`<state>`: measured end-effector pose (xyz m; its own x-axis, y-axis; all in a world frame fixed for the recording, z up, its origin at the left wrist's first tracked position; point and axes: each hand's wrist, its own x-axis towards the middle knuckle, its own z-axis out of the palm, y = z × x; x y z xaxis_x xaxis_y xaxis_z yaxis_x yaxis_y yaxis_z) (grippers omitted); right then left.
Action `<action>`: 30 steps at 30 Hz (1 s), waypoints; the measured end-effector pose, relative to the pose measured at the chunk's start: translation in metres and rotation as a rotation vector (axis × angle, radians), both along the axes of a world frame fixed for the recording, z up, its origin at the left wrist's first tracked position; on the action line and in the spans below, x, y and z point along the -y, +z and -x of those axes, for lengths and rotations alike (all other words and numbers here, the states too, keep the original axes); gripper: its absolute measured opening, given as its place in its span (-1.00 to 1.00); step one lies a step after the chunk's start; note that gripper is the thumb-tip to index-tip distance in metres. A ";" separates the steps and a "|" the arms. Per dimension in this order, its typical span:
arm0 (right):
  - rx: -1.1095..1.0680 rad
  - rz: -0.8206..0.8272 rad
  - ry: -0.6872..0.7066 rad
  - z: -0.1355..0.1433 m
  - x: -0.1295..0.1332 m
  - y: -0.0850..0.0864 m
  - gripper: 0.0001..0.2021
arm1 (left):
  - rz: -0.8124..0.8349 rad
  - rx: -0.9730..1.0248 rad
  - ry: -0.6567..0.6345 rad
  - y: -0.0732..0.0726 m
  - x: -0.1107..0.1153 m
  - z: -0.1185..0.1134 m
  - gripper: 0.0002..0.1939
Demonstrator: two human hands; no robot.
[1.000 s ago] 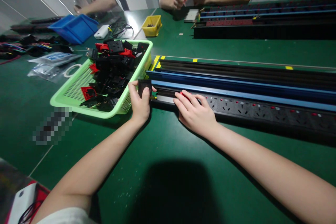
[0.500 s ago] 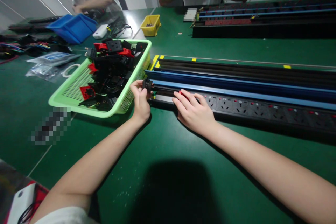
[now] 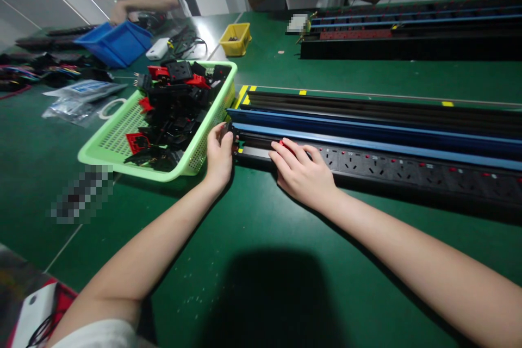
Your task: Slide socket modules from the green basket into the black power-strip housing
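My left hand (image 3: 219, 159) pinches a black socket module (image 3: 229, 129) between thumb and fingers, right at the left end of a long black power strip (image 3: 402, 169). My fingers partly cover this module. Flat across the strip lies my right hand (image 3: 305, 175), fingers stretched out over a red socket module (image 3: 289, 144) that shows only in part. To the right of that hand runs a row of black sockets with small red dots. Left of it, a stretch of the strip's channel (image 3: 256, 142) shows no sockets.
A light green basket (image 3: 122, 172) of black and red socket modules (image 3: 179, 100) stands close to my left hand. Blue-edged rails (image 3: 367, 126) lie behind the strip. Farther back are a yellow bin (image 3: 235, 41), a blue bin (image 3: 116, 46) and two co-workers across the table.
My left hand has moved slightly right with the black socket module, closer against the strip's end. My right hand has stayed over the red module. A co-worker's hand has moved to the blue bin.
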<state>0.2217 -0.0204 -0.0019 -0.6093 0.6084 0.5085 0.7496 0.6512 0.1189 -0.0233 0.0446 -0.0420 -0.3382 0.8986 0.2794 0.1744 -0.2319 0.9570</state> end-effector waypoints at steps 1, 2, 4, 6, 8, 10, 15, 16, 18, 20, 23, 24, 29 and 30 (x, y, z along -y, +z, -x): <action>0.001 -0.006 -0.001 0.000 0.000 0.000 -0.62 | -0.008 -0.004 0.008 0.000 -0.001 0.000 -0.48; 0.000 -0.008 -0.002 0.000 0.000 0.000 -0.62 | -0.020 -0.020 0.020 -0.001 -0.001 0.001 -0.49; -0.002 0.000 -0.002 0.000 0.000 0.000 -0.62 | -0.038 -0.063 0.043 0.000 -0.001 0.001 -0.52; -0.005 0.017 -0.001 0.001 0.000 0.000 -0.61 | -0.039 -0.086 0.055 0.002 0.000 -0.001 -0.52; -0.008 0.025 0.000 0.001 0.000 0.000 -0.61 | -0.031 -0.089 0.058 0.005 0.002 -0.002 -0.50; -0.009 0.025 0.000 0.001 0.000 0.000 -0.60 | -0.023 -0.079 0.067 0.007 0.003 -0.004 -0.47; -0.001 0.012 -0.006 0.001 0.000 0.000 -0.61 | 0.009 -0.016 0.083 0.007 0.005 -0.005 -0.46; 0.002 0.005 -0.007 0.001 0.000 0.000 -0.62 | 0.003 -0.004 0.081 0.006 0.005 -0.004 -0.50; 0.006 -0.008 -0.009 0.001 0.000 0.000 -0.62 | -0.020 0.010 0.069 0.005 0.006 -0.004 -0.60; 0.006 -0.012 -0.008 0.000 0.000 0.000 -0.62 | -0.029 0.022 0.055 0.005 0.007 -0.004 -0.65; 0.002 0.000 -0.005 0.000 0.000 -0.001 -0.62 | -0.012 0.036 0.074 0.006 0.008 -0.006 -0.65; 0.001 0.003 -0.004 0.000 0.000 -0.001 -0.62 | -0.012 0.042 0.097 0.006 0.008 -0.007 -0.65; -0.003 0.001 -0.002 0.000 0.000 -0.002 -0.62 | -0.017 0.071 0.181 0.008 0.010 -0.011 -0.65; -0.002 0.001 -0.003 0.000 0.000 -0.002 -0.62 | -0.017 0.072 0.192 0.008 0.010 -0.012 -0.64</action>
<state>0.2216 -0.0205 -0.0036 -0.6061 0.6108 0.5095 0.7519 0.6489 0.1167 -0.0115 0.0343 -0.0339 -0.5223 0.8112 0.2630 0.1483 -0.2173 0.9648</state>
